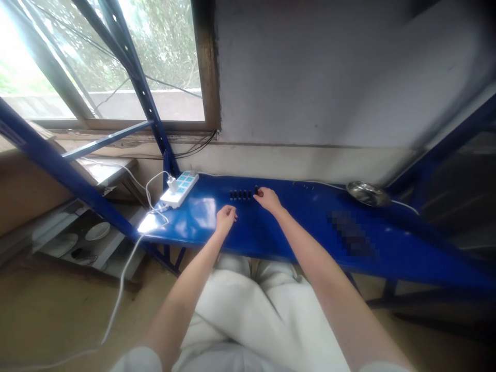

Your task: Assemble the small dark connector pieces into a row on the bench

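Observation:
Several small black cylinders point(239, 195) stand upright in a row on the blue table point(256, 232). At the right end of that row, my right hand point(267, 198) pinches another small black cylinder point(256, 190) between its fingertips. My left hand point(226, 217) is over the table in front of the row's left end, its fingers drawn together; whatever is between them, if anything, is too small to make out.
A white power strip point(180, 189) with a plugged-in charger and cable lies at the table's left. A round metal dish point(367, 193) is at the back right, with tiny pieces point(306, 186) left of it. A pixelated dark object point(351, 233) lies at the right.

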`<state>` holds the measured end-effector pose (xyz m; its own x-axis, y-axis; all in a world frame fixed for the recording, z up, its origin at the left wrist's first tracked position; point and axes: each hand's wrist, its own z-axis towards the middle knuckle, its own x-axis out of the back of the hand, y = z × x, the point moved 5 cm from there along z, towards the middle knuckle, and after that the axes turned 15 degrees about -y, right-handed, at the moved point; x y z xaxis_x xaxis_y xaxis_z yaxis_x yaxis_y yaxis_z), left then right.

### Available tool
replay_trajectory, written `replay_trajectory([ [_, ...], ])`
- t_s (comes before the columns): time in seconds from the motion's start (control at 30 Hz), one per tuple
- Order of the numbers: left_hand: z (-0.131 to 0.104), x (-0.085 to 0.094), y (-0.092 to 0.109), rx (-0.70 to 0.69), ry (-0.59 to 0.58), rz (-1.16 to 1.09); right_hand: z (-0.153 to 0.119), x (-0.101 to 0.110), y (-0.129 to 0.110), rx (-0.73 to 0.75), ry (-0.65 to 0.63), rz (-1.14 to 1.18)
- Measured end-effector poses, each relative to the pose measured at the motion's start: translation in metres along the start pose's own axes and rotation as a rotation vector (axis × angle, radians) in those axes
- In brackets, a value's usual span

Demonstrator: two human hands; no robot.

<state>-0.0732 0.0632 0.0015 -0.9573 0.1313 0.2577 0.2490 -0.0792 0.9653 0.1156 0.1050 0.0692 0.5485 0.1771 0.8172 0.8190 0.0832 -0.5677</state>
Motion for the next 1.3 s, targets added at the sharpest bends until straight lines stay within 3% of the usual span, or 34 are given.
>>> replay_trajectory([
  [0.1, -0.002, 0.0, 0.006, 0.028, 0.019, -0.017, -0.011, 0.019, -0.014, 0.055, -0.052, -0.074],
  [0.2, -0.005, -0.002, 0.024, -0.013, 0.02, -0.001, -0.024, 0.035, -0.029, 0.085, -0.081, -0.164],
  [0.4, -0.007, -0.01, 0.095, -0.375, -0.056, 0.121, -0.05, 0.05, -0.061, 0.102, -0.062, -0.477],
  [0.5, -0.001, -0.015, 0.118, -0.482, -0.148, 0.257, -0.062, 0.054, -0.074, 0.138, -0.048, -0.594],
  [0.9, -0.005, -0.019, 0.128, -0.484, -0.119, 0.319, -0.077, 0.062, -0.071, 0.2, 0.032, -0.613],
  [1.03, -0.004, -0.02, 0.133, -0.475, -0.15, 0.277, -0.078, 0.061, -0.061, 0.231, 0.032, -0.395],
  [1.23, -0.005, -0.022, 0.14, -0.382, -0.184, 0.11, -0.075, 0.054, -0.03, 0.336, 0.009, 0.442],
  [1.3, -0.006, -0.023, 0.141, -0.375, -0.179, 0.065, -0.076, 0.051, -0.027, 0.363, 0.015, 0.614],
])
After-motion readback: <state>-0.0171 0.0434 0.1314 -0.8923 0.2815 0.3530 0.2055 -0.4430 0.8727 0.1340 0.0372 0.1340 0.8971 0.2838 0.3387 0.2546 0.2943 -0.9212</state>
